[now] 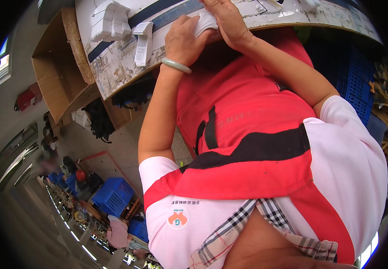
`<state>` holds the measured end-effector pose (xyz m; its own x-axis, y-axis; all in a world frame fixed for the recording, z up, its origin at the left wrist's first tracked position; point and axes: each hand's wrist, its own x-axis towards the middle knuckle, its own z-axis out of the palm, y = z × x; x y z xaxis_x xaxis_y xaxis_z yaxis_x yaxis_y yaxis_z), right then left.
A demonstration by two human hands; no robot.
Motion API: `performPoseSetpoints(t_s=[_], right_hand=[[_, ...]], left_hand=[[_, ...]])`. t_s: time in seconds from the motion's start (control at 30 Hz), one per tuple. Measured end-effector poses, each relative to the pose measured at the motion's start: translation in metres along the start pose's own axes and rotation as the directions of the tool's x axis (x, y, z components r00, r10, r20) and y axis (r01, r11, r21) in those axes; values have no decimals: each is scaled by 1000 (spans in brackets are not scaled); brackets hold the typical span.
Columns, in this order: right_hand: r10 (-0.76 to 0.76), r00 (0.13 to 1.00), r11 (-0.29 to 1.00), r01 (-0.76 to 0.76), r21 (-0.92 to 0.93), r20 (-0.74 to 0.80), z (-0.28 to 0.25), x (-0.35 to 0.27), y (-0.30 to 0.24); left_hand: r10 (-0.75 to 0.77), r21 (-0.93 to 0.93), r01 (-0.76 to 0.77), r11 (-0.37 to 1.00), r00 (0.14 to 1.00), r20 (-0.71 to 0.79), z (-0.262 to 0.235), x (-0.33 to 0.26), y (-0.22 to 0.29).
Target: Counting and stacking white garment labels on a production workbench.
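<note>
A stack of white labels (206,24) is held between my two hands at the table's near edge. My left hand (186,39), with a pale green bangle on the wrist, is closed round the stack's left side, its thumb laid along the near side. My right hand (230,23) is closed against the right side of the same stack; its fingertips run to the picture's upper edge and are partly hidden. Just left of my left hand, a strip of printed white labels (143,48) lies on the worn tabletop (113,74). Farther left sit bundled stacks of white labels (109,21).
An open cardboard box (62,62) adjoins the table's left end. Flat dark blue strips (169,17) cross the tabletop. A blue plastic crate (357,83) is under the table at right. Behind, at lower left, are more blue crates (113,196) and a person in pink (118,233).
</note>
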<state>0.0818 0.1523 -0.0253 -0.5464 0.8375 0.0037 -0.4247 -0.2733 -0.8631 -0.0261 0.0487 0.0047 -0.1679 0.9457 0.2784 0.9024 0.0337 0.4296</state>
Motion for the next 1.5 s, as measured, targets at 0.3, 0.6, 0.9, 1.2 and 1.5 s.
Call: performPoseSetpoints(t_s=[0.3,0.6,0.9,1.2,1.5], right_hand=[[140,804,932,90,-352,578,-24,19,-54],[338,613,598,446,-666,714,-42,42,-69],[163,696,555,522,-648,699,-46,33,-56],[321,707,731,238,-639,630,-27,54,-50],[-70,810,226,582,-781,583,85,43,26]], left_hand=[[16,0,-16,1000,1000,-22,2,0,-3],[24,1,-24,1000,1000,-2,6,2,-3],[12,20,-13,1000,999,46,-6,4,-2],[-84,-41,83,996,996,-16,-19,-15,7],[-523,-697,408,589,850,56,-75,-88,-33]])
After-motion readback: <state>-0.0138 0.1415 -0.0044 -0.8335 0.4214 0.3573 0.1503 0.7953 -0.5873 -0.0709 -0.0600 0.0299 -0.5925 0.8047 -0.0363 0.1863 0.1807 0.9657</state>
